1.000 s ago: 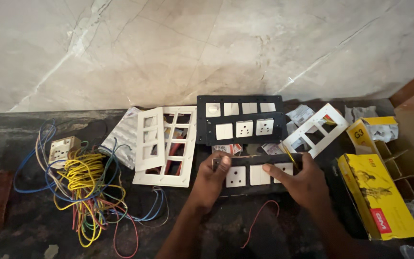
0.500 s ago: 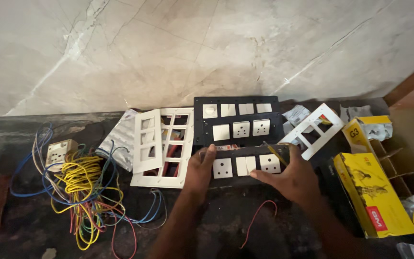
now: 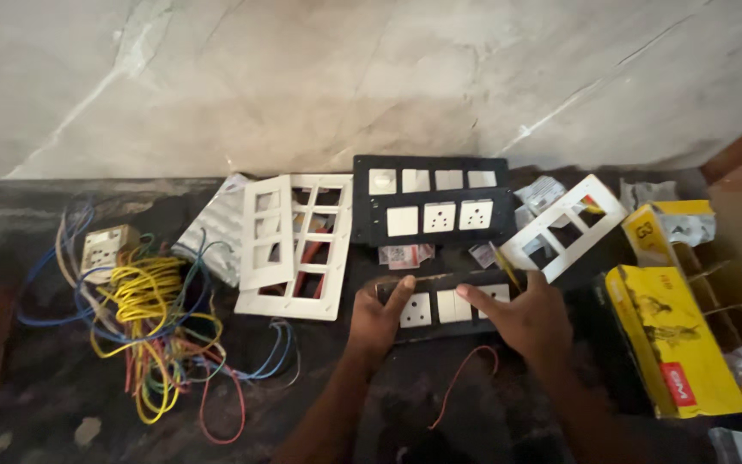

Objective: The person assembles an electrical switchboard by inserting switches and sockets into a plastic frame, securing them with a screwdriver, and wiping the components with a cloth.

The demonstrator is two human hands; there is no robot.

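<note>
Both hands clasp a black switch plate point(image 3: 440, 301) low on the dark counter point(image 3: 45, 404): the left hand point(image 3: 377, 320) pinches its left end, thumb on the top edge, while the right hand point(image 3: 521, 314) grips the right end, a thin yellow-handled tool point(image 3: 505, 266) poking up by its fingers. Pressing the white modules evenly would help, with the frame held level. Compared with a second ago, the plate sits slightly higher and closer to the larger black plate point(image 3: 431, 206).
</note>
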